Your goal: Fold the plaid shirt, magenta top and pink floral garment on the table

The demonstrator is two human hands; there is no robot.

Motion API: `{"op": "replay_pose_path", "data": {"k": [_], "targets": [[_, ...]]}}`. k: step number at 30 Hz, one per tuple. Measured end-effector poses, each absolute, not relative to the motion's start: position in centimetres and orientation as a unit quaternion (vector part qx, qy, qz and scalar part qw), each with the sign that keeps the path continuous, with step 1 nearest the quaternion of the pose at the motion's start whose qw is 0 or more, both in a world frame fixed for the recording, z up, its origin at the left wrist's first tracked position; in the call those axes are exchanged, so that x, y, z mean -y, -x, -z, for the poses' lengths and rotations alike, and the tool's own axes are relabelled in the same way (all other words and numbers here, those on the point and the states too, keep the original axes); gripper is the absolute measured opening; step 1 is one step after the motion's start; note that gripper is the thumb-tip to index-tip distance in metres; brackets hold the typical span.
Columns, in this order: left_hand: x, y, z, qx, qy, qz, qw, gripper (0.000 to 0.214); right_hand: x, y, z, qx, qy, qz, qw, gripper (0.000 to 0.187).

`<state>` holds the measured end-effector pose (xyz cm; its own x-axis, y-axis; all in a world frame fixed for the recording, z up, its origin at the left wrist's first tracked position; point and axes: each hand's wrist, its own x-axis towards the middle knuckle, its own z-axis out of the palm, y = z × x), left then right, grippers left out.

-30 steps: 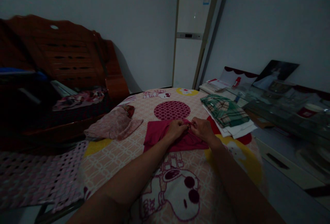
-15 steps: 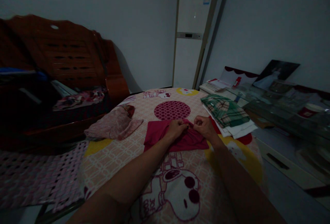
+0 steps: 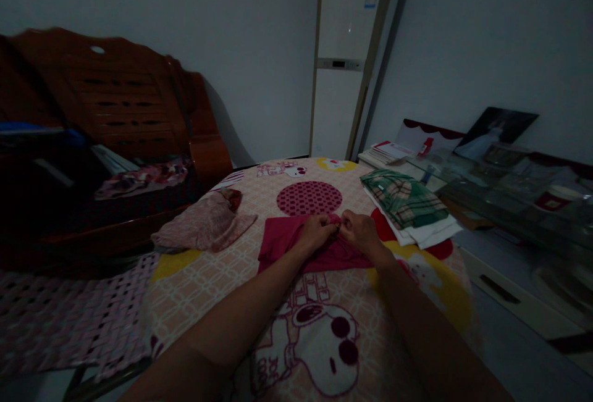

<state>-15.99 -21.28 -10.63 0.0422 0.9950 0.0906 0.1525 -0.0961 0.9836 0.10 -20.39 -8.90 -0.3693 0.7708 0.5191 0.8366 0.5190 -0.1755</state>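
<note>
A dark pink garment [image 3: 282,242] lies on a round table covered by a cartoon-printed cloth [image 3: 306,334]. My left hand [image 3: 316,231] rests on the garment's far edge with its fingers curled and pinching the fabric. My right hand [image 3: 359,233] is right beside it, fingers also pinched on the same edge. The two hands nearly touch above the garment's middle.
A crumpled pale pink cloth [image 3: 204,223] lies left of the garment. A folded stack topped by a green plaid cloth [image 3: 403,198] sits at the right. A wooden bench [image 3: 120,112] with clutter stands left, a tall white air conditioner [image 3: 345,56] behind, a glass-topped cabinet [image 3: 509,192] right.
My right hand drew a little away to the right half a second ago and has come back against my left hand. The garment has barely shifted.
</note>
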Motion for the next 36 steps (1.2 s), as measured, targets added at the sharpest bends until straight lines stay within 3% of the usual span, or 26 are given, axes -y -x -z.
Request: {"op": "replay_pose_path", "data": {"k": [7,13,19,23,29,32,36], "targets": [[21.2,16.0,10.7,-0.481,-0.586,-0.478,0.443,0.023,20.7,0.1,8.5,0.819,0.479,0.034,0.314,0.007],[21.2,16.0,10.6,-0.494,-0.587,-0.475,0.432,0.02,20.7,0.4,8.0,0.803,0.462,-0.092,0.365,0.006],[21.1,16.0,10.7,-0.494,-0.579,-0.474,0.442,0.024,20.1,0.1,7.5,0.789,0.414,-0.133,0.434,0.002],[21.0,16.0,10.8,-0.463,-0.561,-0.493,0.478,0.029,20.4,0.3,7.6,0.777,0.422,-0.226,0.408,0.02],[20.8,16.1,11.1,-0.43,-0.518,-0.508,0.538,0.036,21.0,0.1,6.8,0.806,0.421,-0.19,0.372,0.024],[21.0,16.1,10.9,-0.402,-0.514,-0.512,0.559,0.032,20.9,-0.3,6.7,0.816,0.423,-0.18,0.35,0.032],[21.6,16.2,10.0,-0.363,-0.521,-0.496,0.592,0.022,19.8,-1.0,7.8,0.79,0.436,-0.196,0.385,0.028]]}}
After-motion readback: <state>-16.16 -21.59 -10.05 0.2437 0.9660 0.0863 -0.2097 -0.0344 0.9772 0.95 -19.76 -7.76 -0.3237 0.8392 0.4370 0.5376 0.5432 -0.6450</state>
